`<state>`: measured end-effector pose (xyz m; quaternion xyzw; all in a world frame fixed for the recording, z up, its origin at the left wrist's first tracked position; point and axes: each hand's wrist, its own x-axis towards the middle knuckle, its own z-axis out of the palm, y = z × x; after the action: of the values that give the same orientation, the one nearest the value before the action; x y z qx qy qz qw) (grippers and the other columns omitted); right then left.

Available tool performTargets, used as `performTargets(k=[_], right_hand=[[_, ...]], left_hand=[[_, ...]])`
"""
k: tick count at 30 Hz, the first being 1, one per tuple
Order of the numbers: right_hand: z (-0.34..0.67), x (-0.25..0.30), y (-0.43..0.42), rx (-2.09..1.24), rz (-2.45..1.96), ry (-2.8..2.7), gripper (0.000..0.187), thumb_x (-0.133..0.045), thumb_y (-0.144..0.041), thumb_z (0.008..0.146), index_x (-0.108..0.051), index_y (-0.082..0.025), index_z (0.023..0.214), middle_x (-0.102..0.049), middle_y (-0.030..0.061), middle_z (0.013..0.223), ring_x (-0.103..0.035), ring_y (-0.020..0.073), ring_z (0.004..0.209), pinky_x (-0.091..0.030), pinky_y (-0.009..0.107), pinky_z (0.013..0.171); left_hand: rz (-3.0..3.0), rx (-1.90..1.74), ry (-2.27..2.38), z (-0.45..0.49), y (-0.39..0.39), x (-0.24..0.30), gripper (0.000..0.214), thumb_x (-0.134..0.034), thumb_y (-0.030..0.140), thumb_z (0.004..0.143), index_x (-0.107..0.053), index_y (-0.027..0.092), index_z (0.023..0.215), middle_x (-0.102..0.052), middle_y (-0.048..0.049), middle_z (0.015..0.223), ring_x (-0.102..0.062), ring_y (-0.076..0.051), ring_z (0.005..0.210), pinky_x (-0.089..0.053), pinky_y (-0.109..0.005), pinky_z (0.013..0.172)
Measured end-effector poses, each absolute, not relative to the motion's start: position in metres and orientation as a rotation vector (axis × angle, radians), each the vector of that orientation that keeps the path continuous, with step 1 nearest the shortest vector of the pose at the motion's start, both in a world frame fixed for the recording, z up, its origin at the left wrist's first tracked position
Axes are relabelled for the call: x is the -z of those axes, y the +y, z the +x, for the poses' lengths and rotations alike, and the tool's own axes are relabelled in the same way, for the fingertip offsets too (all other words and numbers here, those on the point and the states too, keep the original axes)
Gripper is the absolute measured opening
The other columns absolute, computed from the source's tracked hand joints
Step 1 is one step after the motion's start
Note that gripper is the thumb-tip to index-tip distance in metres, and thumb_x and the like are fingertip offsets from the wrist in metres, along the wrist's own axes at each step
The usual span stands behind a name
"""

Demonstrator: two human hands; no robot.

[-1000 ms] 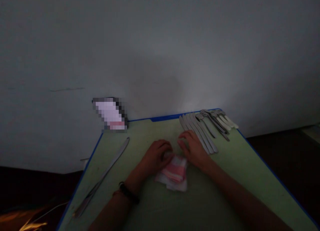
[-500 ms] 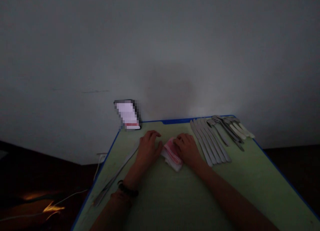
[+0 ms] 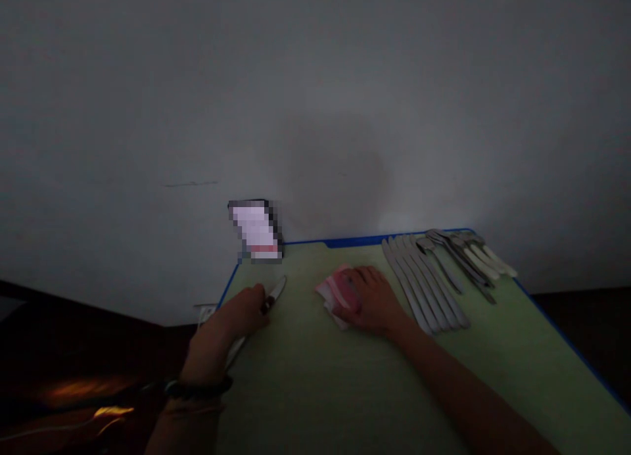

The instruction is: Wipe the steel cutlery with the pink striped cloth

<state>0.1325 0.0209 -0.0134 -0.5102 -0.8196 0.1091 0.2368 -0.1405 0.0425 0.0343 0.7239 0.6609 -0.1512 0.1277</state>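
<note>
At the table's left side my left hand (image 3: pixel 244 312) is closed around a silver table knife (image 3: pixel 278 292). Its blade tip points away past my fingers, and part of its handle shows below the hand. My right hand (image 3: pixel 374 300) grips a folded pink and white cloth (image 3: pixel 340 297) near the middle of the table; the fingertips are partly hidden behind it. Just to the right of that hand, several table knives (image 3: pixel 426 284) lie side by side in a row.
Right of the knives lie spoons (image 3: pixel 444 271) and several white-handled utensils (image 3: pixel 486 258). A phone with a blurred screen (image 3: pixel 256 228) leans on the wall at the back left corner. The green table (image 3: pixel 335 389) has a blue edge; cables (image 3: pixel 59 429) lie on the floor at left.
My left hand has moved left and toward me, away from the cloth, and has closed on the knife. My right hand has taken a fuller grip on the cloth.
</note>
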Motion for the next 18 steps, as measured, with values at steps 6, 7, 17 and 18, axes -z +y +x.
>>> performTargets(k=[6,7,17,18], right_hand=[[0.131,0.02,0.023,-0.212,-1.539,-2.13,0.056,-0.045,-0.047,0.083,-0.039,-0.014,0.128,-0.049,0.0159,0.124,-0.041,0.0289,0.114,-0.033,0.043,0.093],[0.132,0.021,0.024,-0.205,-1.552,-2.118,0.049,-0.043,-0.044,0.085,-0.042,-0.014,0.124,-0.05,0.0156,0.122,-0.041,0.0284,0.113,-0.034,0.042,0.092],[0.133,0.021,0.027,-0.094,-1.575,-2.09,0.026,-0.049,-0.034,0.082,-0.053,-0.016,0.101,-0.053,0.0126,0.111,-0.043,0.0262,0.105,-0.034,0.039,0.088],[0.133,0.021,0.027,-0.09,-1.573,-2.1,0.026,-0.049,-0.034,0.082,-0.053,-0.017,0.101,-0.053,0.0126,0.109,-0.043,0.0261,0.104,-0.034,0.039,0.088]], left_hand=[[2.233,0.362,1.952,-0.089,0.029,-0.029,0.021,-0.044,0.013,0.082,-0.053,0.013,0.101,-0.061,-0.016,0.101,-0.062,-0.027,0.091,-0.047,-0.034,0.07],[2.259,0.345,1.943,-0.082,0.027,-0.028,0.02,-0.042,0.014,0.084,-0.053,0.013,0.101,-0.06,-0.0161,0.102,-0.062,-0.027,0.091,-0.047,-0.034,0.071],[2.265,0.242,1.881,-0.068,0.033,-0.021,0.023,-0.033,0.013,0.089,-0.054,0.013,0.1,-0.065,-0.0144,0.092,-0.064,-0.022,0.077,-0.046,-0.032,0.066],[2.261,0.229,1.868,-0.068,0.034,-0.021,0.023,-0.033,0.013,0.089,-0.054,0.013,0.099,-0.065,-0.0138,0.092,-0.064,-0.022,0.078,-0.046,-0.032,0.067]])
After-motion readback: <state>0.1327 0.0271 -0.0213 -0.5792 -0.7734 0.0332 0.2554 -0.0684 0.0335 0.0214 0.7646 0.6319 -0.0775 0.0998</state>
